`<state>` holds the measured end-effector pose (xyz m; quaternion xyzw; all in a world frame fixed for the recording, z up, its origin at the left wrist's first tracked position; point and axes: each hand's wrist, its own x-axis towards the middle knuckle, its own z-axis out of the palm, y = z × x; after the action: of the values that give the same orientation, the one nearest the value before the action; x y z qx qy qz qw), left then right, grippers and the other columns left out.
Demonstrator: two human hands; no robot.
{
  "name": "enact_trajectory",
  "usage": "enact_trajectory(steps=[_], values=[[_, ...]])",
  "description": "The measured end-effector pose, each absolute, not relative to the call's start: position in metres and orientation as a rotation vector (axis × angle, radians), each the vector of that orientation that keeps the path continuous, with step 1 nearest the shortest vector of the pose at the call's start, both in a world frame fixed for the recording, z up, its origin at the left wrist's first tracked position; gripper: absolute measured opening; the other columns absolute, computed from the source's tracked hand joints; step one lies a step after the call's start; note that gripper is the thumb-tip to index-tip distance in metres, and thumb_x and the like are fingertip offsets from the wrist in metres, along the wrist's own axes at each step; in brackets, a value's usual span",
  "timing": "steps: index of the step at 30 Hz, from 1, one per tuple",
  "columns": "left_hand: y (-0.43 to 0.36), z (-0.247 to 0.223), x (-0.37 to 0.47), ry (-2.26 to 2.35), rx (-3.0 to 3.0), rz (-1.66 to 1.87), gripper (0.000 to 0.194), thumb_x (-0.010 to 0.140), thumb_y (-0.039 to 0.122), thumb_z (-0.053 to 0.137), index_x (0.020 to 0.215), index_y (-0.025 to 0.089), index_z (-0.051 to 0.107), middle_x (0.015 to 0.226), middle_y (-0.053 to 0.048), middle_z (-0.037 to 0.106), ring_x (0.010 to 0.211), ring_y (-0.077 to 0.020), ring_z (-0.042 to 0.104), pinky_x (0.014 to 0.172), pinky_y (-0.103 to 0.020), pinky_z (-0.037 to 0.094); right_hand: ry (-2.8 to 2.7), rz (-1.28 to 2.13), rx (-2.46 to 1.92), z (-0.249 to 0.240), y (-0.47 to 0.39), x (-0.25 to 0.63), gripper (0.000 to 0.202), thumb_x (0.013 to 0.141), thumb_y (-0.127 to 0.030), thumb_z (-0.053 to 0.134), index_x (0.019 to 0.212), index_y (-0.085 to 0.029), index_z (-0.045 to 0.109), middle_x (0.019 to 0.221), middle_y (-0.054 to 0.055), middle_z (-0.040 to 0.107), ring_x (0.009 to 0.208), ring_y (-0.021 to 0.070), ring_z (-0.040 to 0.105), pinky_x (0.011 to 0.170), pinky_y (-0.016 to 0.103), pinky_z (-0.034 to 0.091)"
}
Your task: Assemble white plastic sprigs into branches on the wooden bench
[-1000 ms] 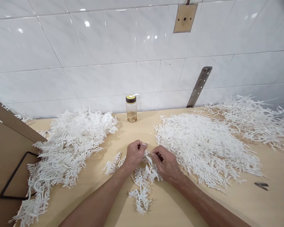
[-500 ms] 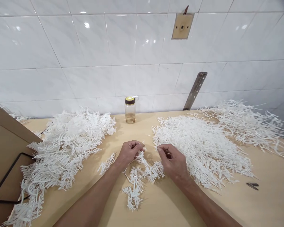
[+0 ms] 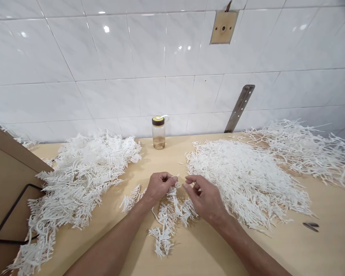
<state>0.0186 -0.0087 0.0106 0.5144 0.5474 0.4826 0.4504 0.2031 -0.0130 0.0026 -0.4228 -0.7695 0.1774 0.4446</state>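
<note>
My left hand (image 3: 160, 187) is closed, thumb and forefinger pinching the tip of a white branching strand (image 3: 172, 199). The strand hangs below the fingers and trails over the tabletop in several frilly twigs. A little to the right, my right hand (image 3: 203, 193) is raised with thumb and forefinger slightly apart and nothing visible between them. Beyond it spreads a pile of short white twigs (image 3: 247, 180). Left of my left hand lies a large heap of white branching strands (image 3: 83, 176), with a small loose tuft (image 3: 130, 198) partly behind my wrist.
A lidded bottle (image 3: 159, 134) with some brownish liquid stands by the tiled wall. More long white strands (image 3: 310, 149) lie at the back right. Small dark snips (image 3: 311, 226) rest at the right. A brown panel with a black wire frame (image 3: 10, 214) borders the left.
My right hand has shifted slightly left, toward my left hand, and its thumb and forefinger have parted. My left hand keeps its pinch on the strand. The view has tilted slightly.
</note>
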Motion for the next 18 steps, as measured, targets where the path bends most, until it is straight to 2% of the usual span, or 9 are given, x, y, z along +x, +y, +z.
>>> enact_trajectory(steps=[3, 7, 12, 18], values=[[-0.009, 0.008, 0.021, 1.369, 1.324, 1.188, 0.033, 0.07, 0.046, 0.071, 0.06, 0.015, 0.067, 0.051, 0.001, 0.054, 0.048, -0.0086, 0.04, 0.046, -0.021, 0.03, -1.976, 0.462, -1.108, -0.004, -0.015, 0.189, 0.023, 0.093, -0.038, 0.056, 0.095, -0.017, 0.066, 0.083, 0.005, 0.069, 0.052, 0.0122, 0.055, 0.054, 0.028, 0.048], [-0.01, 0.008, 0.022, 1.362, 1.349, 1.176, 0.032, 0.071, 0.044, 0.07, 0.061, 0.014, 0.069, 0.054, 0.0, 0.058, 0.05, -0.0094, 0.041, 0.047, -0.022, 0.031, -1.952, 0.558, -1.173, -0.005, -0.011, 0.187, 0.023, 0.092, -0.037, 0.055, 0.085, -0.019, 0.067, 0.074, 0.003, 0.068, 0.051, 0.0127, 0.053, 0.053, 0.027, 0.044], [-0.009, 0.009, 0.023, 1.373, 1.34, 1.22, 0.031, 0.07, 0.044, 0.071, 0.058, 0.015, 0.067, 0.05, 0.001, 0.053, 0.049, -0.0092, 0.038, 0.046, -0.022, 0.028, -1.893, 0.619, -1.171, -0.002, -0.009, 0.19, 0.022, 0.089, -0.033, 0.054, 0.075, -0.02, 0.064, 0.063, 0.001, 0.063, 0.052, 0.0141, 0.051, 0.05, 0.026, 0.041], [-0.009, 0.008, 0.021, 1.384, 1.362, 1.224, 0.032, 0.073, 0.044, 0.069, 0.06, 0.015, 0.066, 0.05, 0.003, 0.05, 0.049, -0.0089, 0.037, 0.048, -0.023, 0.029, -1.818, 0.748, -1.213, 0.0, -0.011, 0.191, 0.024, 0.088, -0.037, 0.054, 0.074, -0.02, 0.06, 0.059, 0.0, 0.058, 0.05, 0.0139, 0.049, 0.047, 0.026, 0.038]])
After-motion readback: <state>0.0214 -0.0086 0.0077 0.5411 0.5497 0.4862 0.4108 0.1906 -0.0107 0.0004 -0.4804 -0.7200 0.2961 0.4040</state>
